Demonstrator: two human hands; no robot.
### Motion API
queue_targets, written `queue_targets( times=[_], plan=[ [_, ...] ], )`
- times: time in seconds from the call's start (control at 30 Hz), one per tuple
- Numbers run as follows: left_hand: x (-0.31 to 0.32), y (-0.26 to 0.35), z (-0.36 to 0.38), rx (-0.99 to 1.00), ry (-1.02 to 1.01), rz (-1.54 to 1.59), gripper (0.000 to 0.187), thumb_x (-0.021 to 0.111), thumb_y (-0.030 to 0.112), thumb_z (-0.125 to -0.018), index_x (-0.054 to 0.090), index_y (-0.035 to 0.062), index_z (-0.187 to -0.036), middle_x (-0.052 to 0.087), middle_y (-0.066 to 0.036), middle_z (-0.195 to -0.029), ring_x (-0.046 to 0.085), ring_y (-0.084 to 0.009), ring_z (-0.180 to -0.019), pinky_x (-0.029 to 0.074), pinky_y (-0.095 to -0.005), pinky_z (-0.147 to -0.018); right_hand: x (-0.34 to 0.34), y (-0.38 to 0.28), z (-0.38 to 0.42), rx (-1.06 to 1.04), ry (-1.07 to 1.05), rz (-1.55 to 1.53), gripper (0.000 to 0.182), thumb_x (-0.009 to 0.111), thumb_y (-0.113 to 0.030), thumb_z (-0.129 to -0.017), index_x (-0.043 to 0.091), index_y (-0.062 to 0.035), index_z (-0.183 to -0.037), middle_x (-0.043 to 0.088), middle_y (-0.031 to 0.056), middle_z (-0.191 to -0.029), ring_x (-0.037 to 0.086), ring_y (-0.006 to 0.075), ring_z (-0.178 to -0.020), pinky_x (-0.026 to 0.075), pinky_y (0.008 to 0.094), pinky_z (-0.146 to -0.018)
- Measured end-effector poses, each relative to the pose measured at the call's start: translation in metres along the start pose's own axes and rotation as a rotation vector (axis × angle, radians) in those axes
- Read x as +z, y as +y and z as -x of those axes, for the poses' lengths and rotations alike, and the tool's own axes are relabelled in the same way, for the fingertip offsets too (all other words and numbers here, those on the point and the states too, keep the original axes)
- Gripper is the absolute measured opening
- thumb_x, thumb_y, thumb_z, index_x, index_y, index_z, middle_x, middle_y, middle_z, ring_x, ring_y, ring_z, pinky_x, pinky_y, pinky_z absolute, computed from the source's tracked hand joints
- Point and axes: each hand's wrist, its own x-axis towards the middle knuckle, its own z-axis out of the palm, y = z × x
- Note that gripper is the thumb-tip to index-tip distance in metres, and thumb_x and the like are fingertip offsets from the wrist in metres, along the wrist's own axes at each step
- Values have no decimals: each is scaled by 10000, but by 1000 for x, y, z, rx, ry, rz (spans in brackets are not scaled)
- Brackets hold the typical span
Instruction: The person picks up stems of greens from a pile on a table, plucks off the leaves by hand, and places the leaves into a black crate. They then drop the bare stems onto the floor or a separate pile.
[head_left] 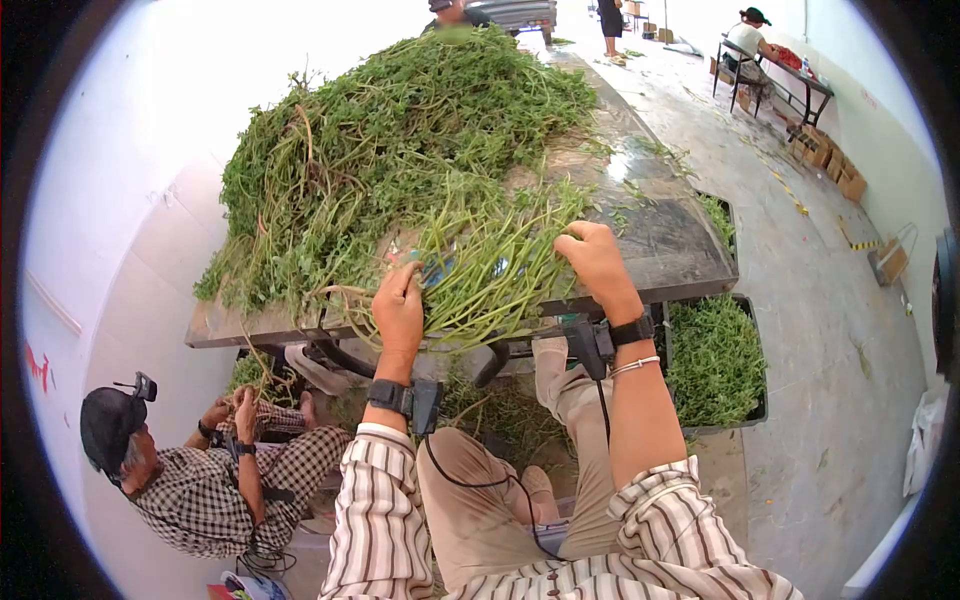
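Note:
A big heap of leafy green herb stalks [400,130] covers a dark wet table [670,250]. At the near edge lies a bundle of long bare stems [490,270]. My left hand [400,305] rests palm down on the left end of that bundle, fingers pressed into the stems. On the bundle's right side my right hand [595,262] is curled, its fingers closed over the stems. Both wrists carry black bands with cables.
A black crate [715,360] full of greens stands on the floor right of my knees. A second person in a checked shirt [215,490] sits low at the left, working under the table edge. Cardboard boxes [830,160] and other people stand far back right.

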Motion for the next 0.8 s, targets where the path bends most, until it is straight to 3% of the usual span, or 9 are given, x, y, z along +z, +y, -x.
queue_targets(
  times=[0.13,0.2,0.23,0.3,0.33,0.4,0.5,0.7,0.8],
  plan=[
    [0,1,0,-33,-14,-3,195,514,15,-853,642,60,-993,613,-109,-853,561,-247,-671,449,-314,-633,6,2,0,29,108,-120,291,574,-191,-750,510,93,-743,447,156,-584,431,267,-542,373,436,-563],
    [0,1,-1,-46,-18,-4,194,511,16,-853,642,59,-990,612,-110,-853,564,-253,-677,451,-317,-637,7,-2,-1,126,135,-261,235,566,-159,-774,547,74,-747,448,74,-559,441,160,-549,358,360,-512],
    [0,1,-1,-27,-9,-16,192,511,17,-853,641,59,-988,612,-109,-852,567,-258,-685,452,-320,-639,5,-7,0,125,134,-260,235,566,-159,-774,547,74,-747,448,74,-559,441,160,-549,358,360,-512],
    [0,3,-1,-9,2,-30,189,511,19,-854,640,58,-986,612,-107,-851,571,-264,-693,453,-322,-642,0,-19,4,278,91,-566,148,553,-137,-809,579,6,-776,470,18,-614,416,94,-545,310,270,-465],
    [0,5,-1,-20,-3,-44,186,514,21,-853,640,60,-985,613,-106,-854,573,-267,-699,454,-325,-642,-2,-20,4,277,90,-566,148,553,-137,-809,579,6,-776,470,18,-614,416,94,-545,310,270,-465],
    [0,7,0,-32,-8,-59,183,517,23,-852,640,61,-983,613,-106,-857,576,-271,-705,454,-327,-641,-5,-21,3,399,73,-935,80,547,-135,-843,583,-64,-842,506,-8,-703,404,54,-561,258,206,-449],
    [1,4,1,-41,-14,-77,187,517,25,-856,644,68,-986,616,-107,-872,583,-273,-719,455,-332,-642,-1,-3,1,363,-8,-1124,96,556,-164,-855,567,-71,-879,511,-5,-756,414,57,-582,263,200,-445],
    [-2,11,-3,-49,-60,-62,189,597,160,-847,655,77,-1007,633,-110,-965,606,-276,-819,475,-344,-705,7,-18,0,343,179,-842,129,551,-164,-865,585,-42,-888,494,-21,-718,415,49,-571,290,210,-450],
    [-9,41,-8,-47,-136,-35,244,611,215,-862,642,67,-1054,634,-113,-1040,607,-263,-936,480,-355,-787,7,-15,-1,331,174,-785,102,561,-145,-862,593,-53,-889,472,-33,-697,417,60,-607,302,213,-456]
  ],
)
